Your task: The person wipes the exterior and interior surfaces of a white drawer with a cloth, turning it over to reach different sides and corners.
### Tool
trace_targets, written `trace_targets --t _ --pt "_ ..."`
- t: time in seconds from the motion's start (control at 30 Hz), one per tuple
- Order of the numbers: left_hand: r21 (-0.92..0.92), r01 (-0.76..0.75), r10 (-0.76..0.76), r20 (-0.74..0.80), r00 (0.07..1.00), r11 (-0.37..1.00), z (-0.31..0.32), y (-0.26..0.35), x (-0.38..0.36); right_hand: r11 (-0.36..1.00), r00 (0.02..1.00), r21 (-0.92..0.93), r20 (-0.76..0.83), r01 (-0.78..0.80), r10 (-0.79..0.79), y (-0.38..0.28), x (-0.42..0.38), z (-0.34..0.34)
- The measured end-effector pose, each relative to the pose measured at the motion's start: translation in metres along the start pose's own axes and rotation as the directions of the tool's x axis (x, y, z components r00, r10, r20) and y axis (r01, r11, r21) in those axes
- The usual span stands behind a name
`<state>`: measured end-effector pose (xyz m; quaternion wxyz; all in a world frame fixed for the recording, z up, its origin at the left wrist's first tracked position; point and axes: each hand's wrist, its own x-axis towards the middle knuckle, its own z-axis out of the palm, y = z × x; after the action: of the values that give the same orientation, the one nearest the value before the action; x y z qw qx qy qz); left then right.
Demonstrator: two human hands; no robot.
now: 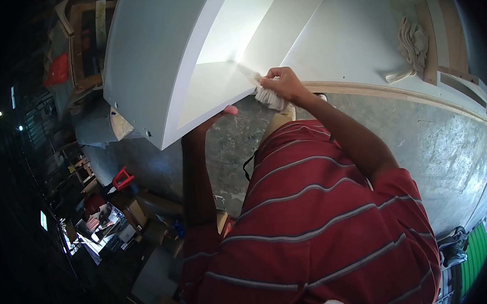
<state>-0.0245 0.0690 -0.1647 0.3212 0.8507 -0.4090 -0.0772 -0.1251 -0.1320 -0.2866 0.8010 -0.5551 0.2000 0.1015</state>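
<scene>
A white open-fronted cabinet box (140, 69) stands tilted in view before me, its pale inside facing right. My right hand (285, 85) is closed around a bunched whitish cloth (271, 95) at the right end of the box's near edge. The cloth's upper end touches or lies very near the inside panel. My left hand (214, 120) is against the underside of the same near edge. A fingertip or thumb pokes out to the right, while the other fingers are hidden, so their grip cannot be seen.
A white panel with a wooden edge strip (361, 88) extends right. On it lie crumpled whitish knit gloves (412, 44) beside a wooden frame piece (428, 43). Grey concrete floor (418, 126) lies below. Wooden furniture (86, 44), a red stool (122, 179) and workshop clutter are at left.
</scene>
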Motion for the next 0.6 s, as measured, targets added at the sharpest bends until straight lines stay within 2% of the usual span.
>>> trace_targets --t 0.07,0.13,0.23,0.27,0.3,0.33,0.37,0.4,0.43,0.47,0.53,0.57,0.6 --pt "-0.018 0.024 -0.024 0.012 1.000 1.000 -0.001 -0.003 0.002 0.987 0.988 -0.041 0.003 0.156 -0.156 -0.012 -0.006 0.012" --pt "-0.037 0.077 -0.075 0.039 0.996 0.996 -0.002 -0.004 -0.007 0.982 0.983 0.061 0.011 0.180 -0.181 -0.028 -0.018 0.023" --pt "-0.125 0.088 -0.082 0.054 0.995 0.988 -0.003 -0.010 -0.005 0.993 0.993 0.013 0.031 0.115 -0.115 -0.010 -0.004 0.010" --pt "0.081 -0.067 0.065 0.022 0.998 0.994 -0.005 -0.011 -0.004 0.993 0.993 0.014 0.030 0.117 -0.117 -0.008 -0.002 0.008" --pt "0.284 -0.212 0.215 0.023 0.976 0.935 -0.005 -0.012 -0.003 0.998 0.997 0.000 0.025 0.070 -0.070 -0.005 0.000 0.006" --pt "0.281 -0.219 0.220 0.028 0.975 0.934 -0.004 -0.011 -0.003 1.000 1.000 -0.014 0.015 0.023 -0.023 -0.002 0.001 0.004" --pt "0.037 -0.088 0.087 0.007 0.996 0.995 -0.003 -0.007 -0.003 0.998 0.997 -0.011 0.019 0.069 -0.069 -0.010 -0.003 0.009" --pt "-0.211 0.055 -0.052 0.021 0.998 0.976 -0.002 -0.005 -0.002 0.993 0.993 -0.010 0.025 0.114 -0.114 -0.023 -0.012 0.017" --pt "-0.213 0.058 -0.054 0.025 0.998 0.975 -0.003 -0.008 -0.003 0.979 0.978 0.022 0.041 0.205 -0.206 -0.032 -0.017 0.023" --pt "-0.180 0.085 -0.075 0.064 0.995 0.980 -0.005 -0.009 -0.005 0.980 0.980 0.025 0.042 0.195 -0.196 -0.033 -0.020 0.024" --pt "-0.146 0.110 -0.096 0.099 0.990 0.983 -0.006 -0.010 -0.009 0.978 0.987 0.176 0.088 0.116 -0.133 -0.034 -0.020 0.022" --pt "-0.201 0.101 -0.087 0.078 0.993 0.974 -0.004 -0.008 -0.007 0.992 0.995 0.097 0.064 0.076 -0.082 -0.024 -0.013 0.016" --pt "-0.255 0.090 -0.078 0.057 0.995 0.963 -0.003 -0.006 -0.006 0.992 0.994 0.095 0.065 0.080 -0.086 -0.011 -0.005 0.009"
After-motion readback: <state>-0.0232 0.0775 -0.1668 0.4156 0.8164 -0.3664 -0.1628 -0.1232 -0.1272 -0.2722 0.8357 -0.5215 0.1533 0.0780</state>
